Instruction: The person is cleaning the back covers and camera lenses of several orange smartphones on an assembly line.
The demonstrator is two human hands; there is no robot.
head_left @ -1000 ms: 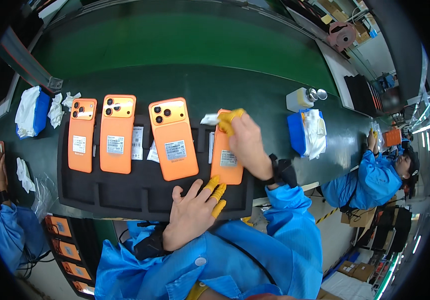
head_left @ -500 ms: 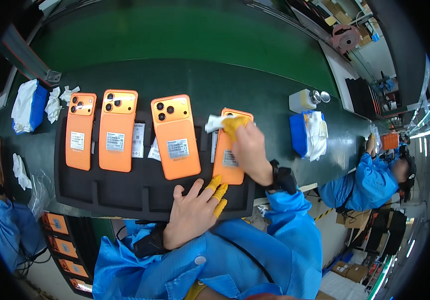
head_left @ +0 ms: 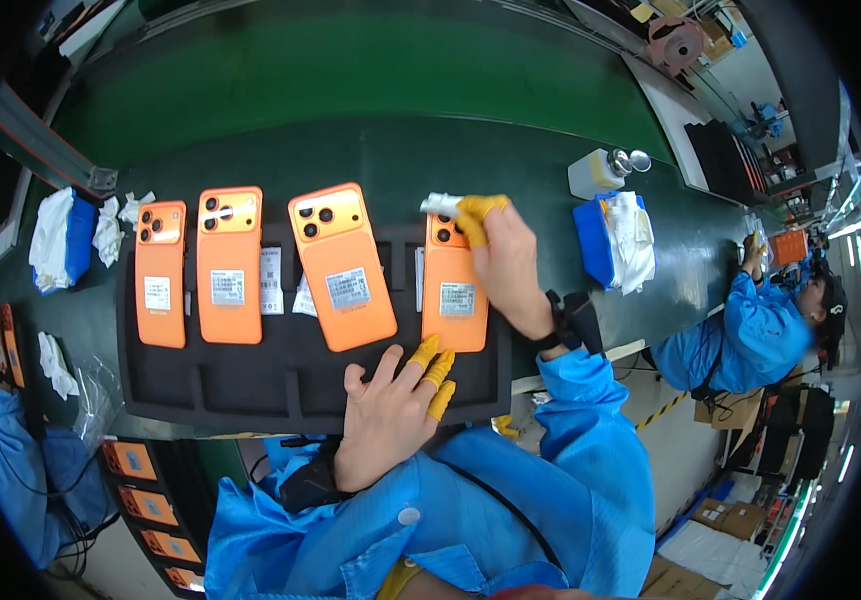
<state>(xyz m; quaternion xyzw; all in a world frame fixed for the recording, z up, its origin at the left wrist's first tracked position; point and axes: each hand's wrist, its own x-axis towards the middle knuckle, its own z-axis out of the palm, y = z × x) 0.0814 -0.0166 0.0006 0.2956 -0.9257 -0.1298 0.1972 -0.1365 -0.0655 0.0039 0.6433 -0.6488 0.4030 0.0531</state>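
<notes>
My right hand (head_left: pixel 507 262), with yellow finger cots, pinches a white wipe (head_left: pixel 439 203) against the top of the rightmost orange phone (head_left: pixel 459 262), by its camera lenses. My left hand (head_left: pixel 391 415) lies with fingers spread below that phone, its yellow-cotted fingertips at the phone's lower edge. Three more orange phones lie back-up to the left: a tilted phone (head_left: pixel 356 305), another phone (head_left: pixel 230 320) and the leftmost phone (head_left: pixel 162 325). Each has a pale printed label on its back. All rest on a black foam tray (head_left: pixel 241 390).
Blue bins of white wipes stand at left (head_left: pixel 79 240) and right (head_left: pixel 596 245). Behind the right bin is a pump bottle (head_left: pixel 596 172). Crumpled wipes (head_left: pixel 56 365) and a clear bag (head_left: pixel 99 400) lie at left. Co-workers in blue sit at right (head_left: pixel 741 345) and left (head_left: pixel 16 465).
My right hand has moved the wipe up to the top of the rightmost phone, baring its label. My left hand stays at the phone's lower edge; the view has shifted slightly.
</notes>
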